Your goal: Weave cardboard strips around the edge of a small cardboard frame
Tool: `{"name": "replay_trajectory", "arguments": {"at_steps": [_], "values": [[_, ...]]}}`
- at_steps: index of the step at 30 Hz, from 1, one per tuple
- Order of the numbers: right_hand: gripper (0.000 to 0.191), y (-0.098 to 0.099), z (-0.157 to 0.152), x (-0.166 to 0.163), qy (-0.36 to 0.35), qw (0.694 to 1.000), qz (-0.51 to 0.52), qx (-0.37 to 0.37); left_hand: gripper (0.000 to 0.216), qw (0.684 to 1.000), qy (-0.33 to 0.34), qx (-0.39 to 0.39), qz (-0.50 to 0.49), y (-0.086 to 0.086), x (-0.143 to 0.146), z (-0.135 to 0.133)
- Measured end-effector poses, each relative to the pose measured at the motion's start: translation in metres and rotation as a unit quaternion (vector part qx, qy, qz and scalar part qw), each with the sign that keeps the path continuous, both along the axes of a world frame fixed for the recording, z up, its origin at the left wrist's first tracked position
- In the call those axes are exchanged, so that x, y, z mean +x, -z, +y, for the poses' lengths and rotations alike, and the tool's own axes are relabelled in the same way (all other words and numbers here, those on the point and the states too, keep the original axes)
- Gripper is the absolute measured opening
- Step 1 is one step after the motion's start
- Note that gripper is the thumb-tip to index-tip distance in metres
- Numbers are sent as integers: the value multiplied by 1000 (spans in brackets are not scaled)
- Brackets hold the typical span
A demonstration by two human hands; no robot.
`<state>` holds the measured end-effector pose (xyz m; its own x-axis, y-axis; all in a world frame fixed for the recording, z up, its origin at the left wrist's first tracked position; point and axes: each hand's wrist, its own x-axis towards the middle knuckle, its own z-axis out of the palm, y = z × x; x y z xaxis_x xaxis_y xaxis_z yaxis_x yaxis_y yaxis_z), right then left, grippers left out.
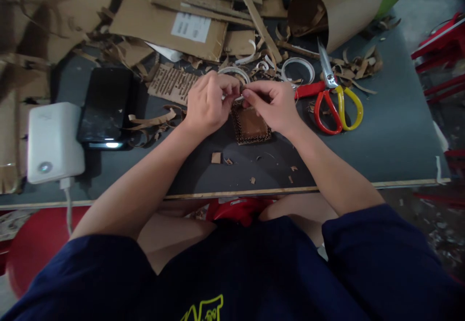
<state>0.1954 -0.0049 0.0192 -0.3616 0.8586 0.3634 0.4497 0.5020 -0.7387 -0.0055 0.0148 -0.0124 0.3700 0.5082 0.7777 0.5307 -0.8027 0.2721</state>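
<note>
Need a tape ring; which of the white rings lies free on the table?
The ring left of the scissors; the other ring is behind the left hand.

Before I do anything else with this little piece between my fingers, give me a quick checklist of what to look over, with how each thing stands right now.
1. Both hands on the piece: left hand and right hand meet fingertip to fingertip over it. Ok.
2. What the pinched piece is: too small and covered by fingers. Cannot tell.
3. Cardboard square lies flat on the table just under the hands. Ok.
4. Scissors lie apart from the right hand, blades pointing away. Ok.
5. Tape ring is unobstructed behind the hands. Ok.
6. Phone and white charger sit among cardboard scraps at the left. Not ok.
</note>
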Motion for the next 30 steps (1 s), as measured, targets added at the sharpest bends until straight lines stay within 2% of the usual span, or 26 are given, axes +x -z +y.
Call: {"name": "replay_trajectory", "arguments": {"at_steps": [8, 13, 17, 21, 30], "values": [[51, 0, -1, 0, 6, 999, -36, 11, 17, 1000, -2, -25, 2, 4, -7, 1], [40, -6, -6, 1, 12, 995, -89, 53, 22, 999, -5, -35, 10, 1, -8, 2], [39, -4, -6, 1, 29, 986, -132, 95, 26, 999, -18, -34, 6, -3, -4, -2], [40, 2, -5, 2, 40, 979, -146, 138, 26, 998, -45, -39, -14, -6, 3, -10], [41, 3, -6, 3, 36, 968, -186, 166, 19, 996, -27, -81, -19, -5, 2, -10]]}}
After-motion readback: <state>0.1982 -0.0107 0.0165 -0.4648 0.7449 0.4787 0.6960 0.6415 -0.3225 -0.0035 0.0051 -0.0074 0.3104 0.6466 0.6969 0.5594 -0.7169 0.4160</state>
